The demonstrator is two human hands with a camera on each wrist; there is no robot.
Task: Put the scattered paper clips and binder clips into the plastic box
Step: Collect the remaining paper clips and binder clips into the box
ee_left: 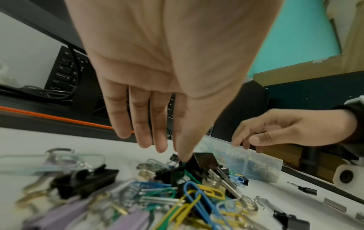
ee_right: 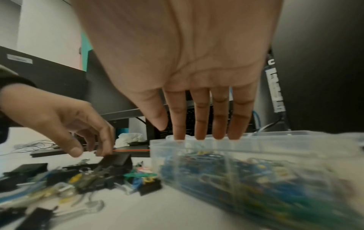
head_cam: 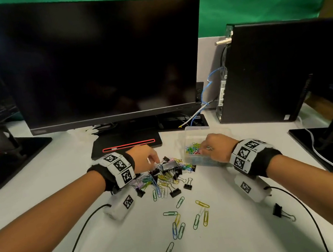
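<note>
A heap of coloured paper clips and black binder clips (head_cam: 169, 175) (ee_left: 187, 191) (ee_right: 88, 175) lies mid-desk. My left hand (head_cam: 154, 160) (ee_left: 177, 154) (ee_right: 88, 151) reaches down onto it. Its fingertips touch the top of a large black binder clip (head_cam: 168, 165) (ee_left: 204, 160) (ee_right: 118, 160), with the thumb apart and nothing pinched. To the right stands the clear plastic box (head_cam: 196, 128) (ee_left: 256, 168) (ee_right: 256, 140), partly filled with clips. My right hand (head_cam: 203, 148) (ee_left: 250, 143) (ee_right: 197, 137) hovers over it, fingers straight and empty, tips at the rim. Loose paper clips (head_cam: 180, 221) and a lone binder clip (head_cam: 278, 210) lie nearer me.
A large dark monitor (head_cam: 96, 60) stands behind on a base (head_cam: 127, 145) just beyond the heap. A black computer tower (head_cam: 272, 70) is at the back right. Another monitor stand (head_cam: 2, 156) sits left, and a black stand with a white cable (head_cam: 323, 157) right.
</note>
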